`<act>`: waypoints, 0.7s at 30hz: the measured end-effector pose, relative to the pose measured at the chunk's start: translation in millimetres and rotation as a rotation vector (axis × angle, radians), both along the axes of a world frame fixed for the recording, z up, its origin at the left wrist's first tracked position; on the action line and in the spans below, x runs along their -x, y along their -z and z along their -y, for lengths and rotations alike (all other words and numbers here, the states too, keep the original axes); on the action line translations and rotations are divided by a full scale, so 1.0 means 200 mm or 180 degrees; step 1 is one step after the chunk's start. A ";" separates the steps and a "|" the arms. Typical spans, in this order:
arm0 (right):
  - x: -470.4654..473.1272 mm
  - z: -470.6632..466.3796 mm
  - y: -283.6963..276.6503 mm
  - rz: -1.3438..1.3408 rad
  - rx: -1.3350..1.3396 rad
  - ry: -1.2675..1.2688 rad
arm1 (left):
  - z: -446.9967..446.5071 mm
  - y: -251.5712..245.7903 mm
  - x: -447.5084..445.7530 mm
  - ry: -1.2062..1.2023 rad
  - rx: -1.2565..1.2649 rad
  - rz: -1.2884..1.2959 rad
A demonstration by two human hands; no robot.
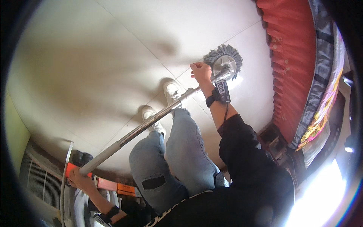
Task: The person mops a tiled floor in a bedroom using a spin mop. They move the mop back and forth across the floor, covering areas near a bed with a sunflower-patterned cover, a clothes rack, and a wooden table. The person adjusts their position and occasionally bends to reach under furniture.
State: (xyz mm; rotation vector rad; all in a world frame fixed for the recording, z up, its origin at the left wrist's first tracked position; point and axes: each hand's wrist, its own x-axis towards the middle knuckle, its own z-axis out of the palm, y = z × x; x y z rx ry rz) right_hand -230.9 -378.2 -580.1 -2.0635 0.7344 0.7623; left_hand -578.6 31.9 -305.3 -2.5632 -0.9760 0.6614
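Observation:
A mop with a telescopic metal and grey plastic handle (pixel 141 126) runs diagonally across the view, from lower left to upper right. Its round head of grey strands (pixel 226 58) lies on the pale tiled floor. My left hand (pixel 79 179) is closed around the grey grip at the handle's lower-left end. Beside the mop head, my right hand (pixel 200 71) is raised with its fingers curled together; whether anything small is between them cannot be seen. That hand appears above the handle, not around it. A dark strap and a small device sit on the right wrist.
A bed with a red pleated skirt (pixel 295 56) stands on the right. Two white shoes (pixel 171 90) are on the floor under the handle. At lower left are a ribbed grey panel (pixel 42 178), a thin curved rail (pixel 64 170) and orange boxes (pixel 126 189).

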 end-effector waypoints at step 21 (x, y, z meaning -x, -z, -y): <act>-0.09 -0.08 0.51 -0.0277 0.0141 0.0298 | -0.46 0.81 -0.15 0.0333 0.0184 0.0031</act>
